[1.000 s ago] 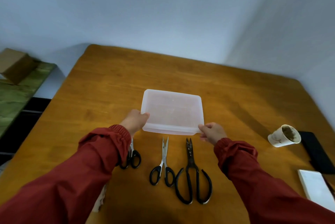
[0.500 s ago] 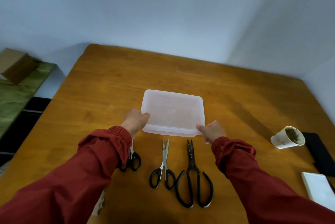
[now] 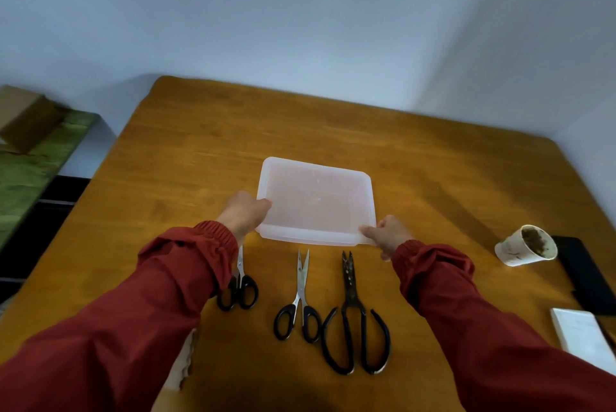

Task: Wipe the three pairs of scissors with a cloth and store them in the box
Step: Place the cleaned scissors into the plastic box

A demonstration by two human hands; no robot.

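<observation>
A see-through plastic box (image 3: 316,201) with its lid on sits mid-desk (image 3: 200,151). The left hand (image 3: 245,216) grips the box at its 8 o'clock edge, fingers (image 3: 263,203) curled round the rim. The right hand (image 3: 388,235) pinches the 5 o'clock corner, fingers (image 3: 368,230) closed on the lid's lip. At 6 o'clock from the box three pairs lie side by side, blades pointing toward it: small scissors (image 3: 241,288) (half hidden by the left sleeve (image 3: 186,265)), middle scissors (image 3: 300,298) and large scissors (image 3: 351,315), the last two touching at the handles. A pale cloth (image 3: 181,365) peeks from under that sleeve at 7 o'clock. At 4 o'clock, well apart, stand a stained paper cup (image 3: 526,246), a black slab (image 3: 580,271) and a white pad (image 3: 580,335).
</observation>
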